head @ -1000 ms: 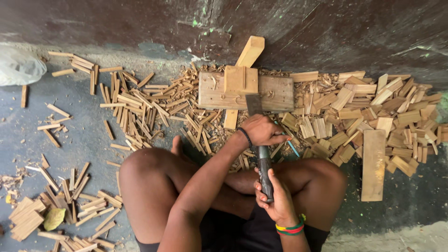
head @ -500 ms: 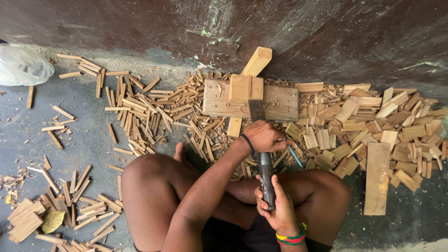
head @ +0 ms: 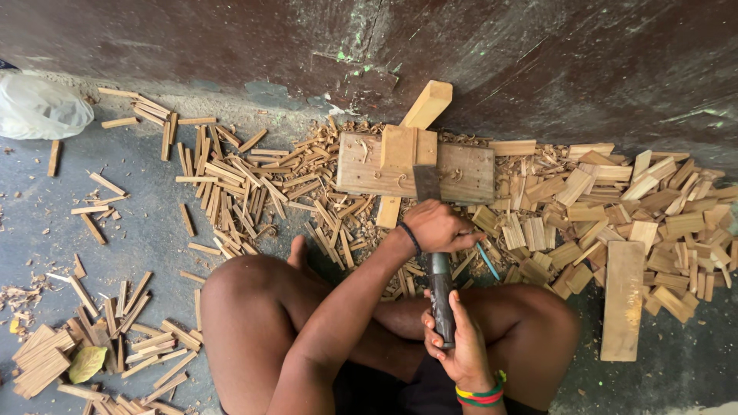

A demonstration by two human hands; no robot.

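Note:
I sit cross-legged on the floor. My right hand (head: pixel 460 350), with a striped wristband, grips the dark handle of a chopping tool (head: pixel 440 296). Its flat dark blade (head: pixel 427 183) lies on a wooden block (head: pixel 469 173), beside a pale wood piece (head: pixel 400 150) resting on that block. My left hand (head: pixel 438 227), with a black wristband, is curled over the tool's shaft just behind the blade. A thin blue stick (head: pixel 486 261) pokes out from under that hand. What the left palm covers is hidden.
Split wood slats (head: pixel 231 184) are scattered to the left and stacked wider chips (head: pixel 615 207) to the right. A long plank (head: pixel 621 300) lies at right, a white bag (head: pixel 38 107) at far left. A dark wall (head: pixel 538 61) runs behind the block.
The view has tilted a little, so the block and wall sit lower in frame. Both hands keep their hold on the tool; the left hand has drawn slightly toward me.

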